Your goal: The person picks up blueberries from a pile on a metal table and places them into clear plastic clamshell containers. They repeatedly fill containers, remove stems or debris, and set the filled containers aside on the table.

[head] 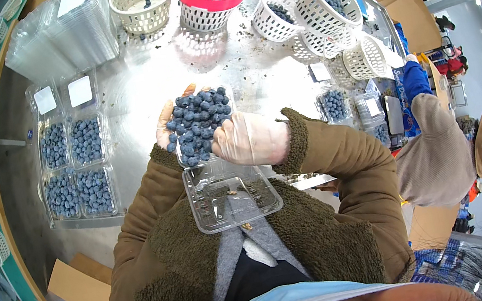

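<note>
A clear plastic clamshell full of blueberries (198,119) is held up in front of my chest. Its empty lid (236,201) hangs open toward me. My left hand (164,124), in a thin translucent glove, supports the filled half from its left and far side. Over the near right corner lies my right hand (252,139), also gloved, with its fingers curled against the berries. Whether it pinches a berry or the container's rim is hidden. On the left of the metal table, several filled clamshells (88,139) stand open in a grey tray.
Stacked empty clamshells (62,34) stand at the far left. A beige basket (142,5) and a red colander (218,5) on a white basket hold a few berries. White baskets (278,12) lean at the right, near a co-worker (440,156). An open cardboard box (80,287) sits lower left.
</note>
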{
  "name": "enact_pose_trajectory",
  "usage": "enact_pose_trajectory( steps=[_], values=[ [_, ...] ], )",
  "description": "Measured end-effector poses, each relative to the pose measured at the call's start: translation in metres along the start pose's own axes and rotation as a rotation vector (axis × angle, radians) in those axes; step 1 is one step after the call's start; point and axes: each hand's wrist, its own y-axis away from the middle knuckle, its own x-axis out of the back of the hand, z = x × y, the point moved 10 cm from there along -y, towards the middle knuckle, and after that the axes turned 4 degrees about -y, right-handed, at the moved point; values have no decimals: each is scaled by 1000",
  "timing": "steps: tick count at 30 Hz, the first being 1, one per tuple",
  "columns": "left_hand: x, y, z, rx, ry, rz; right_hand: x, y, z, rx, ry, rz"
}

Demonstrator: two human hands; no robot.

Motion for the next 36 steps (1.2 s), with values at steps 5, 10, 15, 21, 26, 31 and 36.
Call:
enact_pose_trajectory(
  steps=[5, 10, 15, 21, 26, 31, 36],
  values=[
    [-2, 4, 10, -26, -32, 17, 21, 4, 30, -106, -224, -12],
    [-5, 7, 19, -47, -140, 13, 16, 35, 169, -467, -651, 417],
    [1, 9, 25, -56, -104, 22, -62, 57, 304, -824, -885, 601],
    [12, 8, 35, -81, -108, 63, -37, 57, 342, -724, -494, 940],
    [4, -3, 35, -46, -90, -43, -54, 88, 196, -657, -554, 593],
    [3, -15, 17, 77, -198, -60, -96, 130, 34, -768, -1246, 298],
    [-13, -27, -23, 238, -114, -175, -59, 145, -8, -834, -1394, 582]
  ],
)
